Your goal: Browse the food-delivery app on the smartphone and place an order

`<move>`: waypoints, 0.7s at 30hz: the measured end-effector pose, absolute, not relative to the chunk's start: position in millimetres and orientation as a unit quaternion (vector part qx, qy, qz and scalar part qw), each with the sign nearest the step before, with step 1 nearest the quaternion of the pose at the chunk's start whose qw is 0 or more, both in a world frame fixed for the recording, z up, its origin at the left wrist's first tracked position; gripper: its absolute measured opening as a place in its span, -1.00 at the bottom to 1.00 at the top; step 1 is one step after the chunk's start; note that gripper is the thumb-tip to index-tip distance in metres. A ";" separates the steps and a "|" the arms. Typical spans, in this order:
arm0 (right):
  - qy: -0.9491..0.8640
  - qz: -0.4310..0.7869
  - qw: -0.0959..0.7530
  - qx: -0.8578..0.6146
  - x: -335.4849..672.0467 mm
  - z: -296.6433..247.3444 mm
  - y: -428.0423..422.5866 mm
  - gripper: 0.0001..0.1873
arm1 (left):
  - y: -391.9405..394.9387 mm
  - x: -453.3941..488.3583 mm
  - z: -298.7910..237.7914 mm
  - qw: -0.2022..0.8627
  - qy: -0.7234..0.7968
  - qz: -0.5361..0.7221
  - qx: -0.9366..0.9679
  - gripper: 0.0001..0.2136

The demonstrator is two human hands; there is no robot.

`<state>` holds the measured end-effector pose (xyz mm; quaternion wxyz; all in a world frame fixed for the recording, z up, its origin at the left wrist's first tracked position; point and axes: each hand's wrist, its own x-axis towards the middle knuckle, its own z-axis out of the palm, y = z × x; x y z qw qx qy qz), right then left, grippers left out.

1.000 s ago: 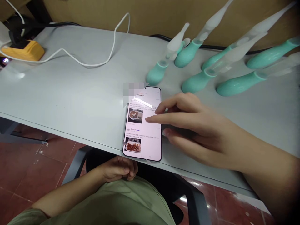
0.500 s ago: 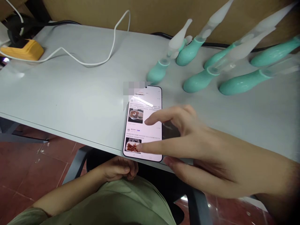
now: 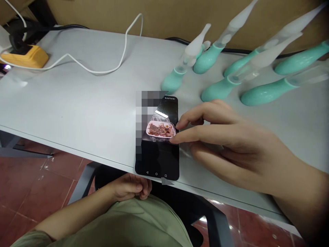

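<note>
The phone (image 3: 159,157) is lying partly beneath the right hand (image 3: 236,147), which is hanging half-spread, gripping nothing; the left hand (image 3: 131,187) is resting loosely curled, contents hidden. The phone is probably feeling light, rigid, slick, breakable, its long edges offering the hold.

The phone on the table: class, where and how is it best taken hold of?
Probably grip the phone by both long edges near its lower end, coming from the front of the table: it lies flat, that end sits nearest the front edge, and a teal bulb sits close beyond its top.

Green top (image 3: 120,228) — plain, short-sleeved; bare wrists (image 3: 113,190)
</note>
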<state>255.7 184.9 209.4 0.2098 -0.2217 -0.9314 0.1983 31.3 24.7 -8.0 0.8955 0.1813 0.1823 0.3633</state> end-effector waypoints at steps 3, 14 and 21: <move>-0.915 0.193 0.253 -0.247 254.7 208.8 183.1 -0.70 | 24.7 31.6 -7.8 0.897 0.175 0.367 0.175 -0.62; -0.923 0.234 0.236 -0.194 257.4 216.4 180.7 -0.65 | 25.8 32.5 -6.7 0.895 0.185 0.370 0.166 -0.63; -0.954 0.243 0.141 -0.101 249.4 210.7 170.5 -0.47 | 22.9 30.0 -14.9 0.901 0.205 0.347 0.160 -0.61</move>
